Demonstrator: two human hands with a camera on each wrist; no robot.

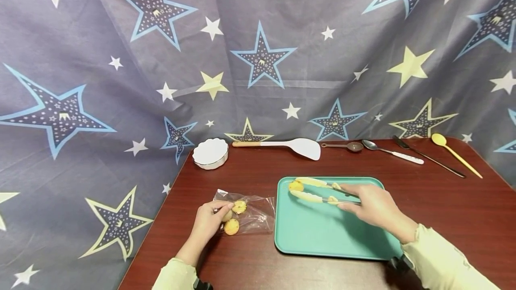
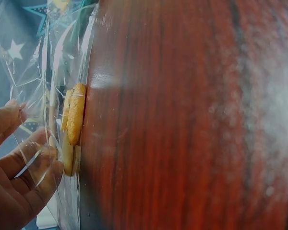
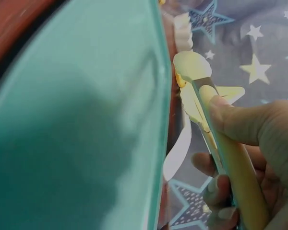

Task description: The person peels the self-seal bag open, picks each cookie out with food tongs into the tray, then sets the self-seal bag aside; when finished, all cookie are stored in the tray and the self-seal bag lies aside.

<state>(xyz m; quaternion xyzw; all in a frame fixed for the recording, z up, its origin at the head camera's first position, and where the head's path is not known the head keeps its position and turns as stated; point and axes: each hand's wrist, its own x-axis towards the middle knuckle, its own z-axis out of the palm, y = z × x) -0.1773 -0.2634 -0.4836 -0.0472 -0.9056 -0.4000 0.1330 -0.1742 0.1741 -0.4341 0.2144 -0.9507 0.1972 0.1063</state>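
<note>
Nearest the front of the counter, holds a clear plastic bag by its left part with the curled left hand, fingertips showing through the film in the left wrist view. Just right of those fingers, two round cookies in plain sight inside the film, plus what looks like a third, partly covered by the hand. Cannot tell the bag's open end from its closed one.

Right beside the bag, a teal tray, long side running left to right. Above it, grips the tongs in the right hand, thumb and fingers round the handles, with a single cookie caught between the scalloped yellow tips, over the tray's far left corner. Most telling, probably: long axis of the tongs pointing left from the right hand, nearly along the tray's long side, with the bag beyond those tips, leftward and nearer the front. Nearer to the bag, clearly, with the left hand.

Farther back, along the rear edge, a white fluted dish, a spatula and assorted spoons; behind, a star-print curtain.
</note>
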